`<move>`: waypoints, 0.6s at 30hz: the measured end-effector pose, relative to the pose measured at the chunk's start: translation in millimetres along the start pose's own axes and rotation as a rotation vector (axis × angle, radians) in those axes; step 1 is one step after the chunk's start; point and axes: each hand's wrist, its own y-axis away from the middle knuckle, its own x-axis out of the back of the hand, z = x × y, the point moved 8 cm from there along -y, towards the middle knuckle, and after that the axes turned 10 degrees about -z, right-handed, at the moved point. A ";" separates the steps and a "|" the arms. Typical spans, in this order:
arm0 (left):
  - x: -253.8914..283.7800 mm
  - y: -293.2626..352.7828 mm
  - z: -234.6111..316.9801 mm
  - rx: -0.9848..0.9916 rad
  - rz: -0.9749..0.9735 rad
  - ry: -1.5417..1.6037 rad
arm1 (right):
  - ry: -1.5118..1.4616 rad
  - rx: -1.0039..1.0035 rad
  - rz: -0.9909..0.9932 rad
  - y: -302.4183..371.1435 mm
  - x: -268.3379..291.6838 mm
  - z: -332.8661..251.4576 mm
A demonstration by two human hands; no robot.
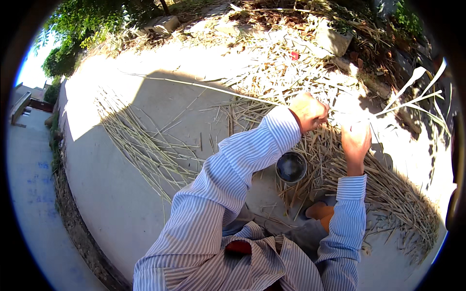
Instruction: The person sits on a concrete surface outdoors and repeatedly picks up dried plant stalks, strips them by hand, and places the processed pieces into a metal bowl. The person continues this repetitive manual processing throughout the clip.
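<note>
My left hand (309,112) is closed around a long, pale dry stalk (208,88), which stretches away to the far left. Just to the right and a little nearer, my right hand (356,140) is also closed, gripping the stalk near a branching end with pale, leaf-like blades (411,97). Strong sunlight washes out the stretch between the hands, so I cannot tell whether it is one continuous stalk. Below my left hand sits a small round bowl (291,167), dark inside. Loose straw (315,160) lies under and around both hands.
Thin peeled stalks (141,145) are spread on the concrete (102,184) at left. A thick bundle of dry stalks (403,203) lies at right, beside my foot (320,212). Stone blocks (334,41) and dry litter line the far edge; green bushes (92,24) stand far left.
</note>
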 end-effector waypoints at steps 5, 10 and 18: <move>16.5 45.9 -43.3 0.121 -0.135 -0.018 | 0.190 0.046 -0.446 -0.4 -30.4 65.6; 47.1 157.5 -85.6 0.358 -0.222 -0.116 | 0.326 0.032 -0.725 19.6 -79.9 48.7; 16.7 430.5 -144.8 0.718 -0.854 -0.219 | 0.185 0.106 -0.848 68.2 -141.8 17.0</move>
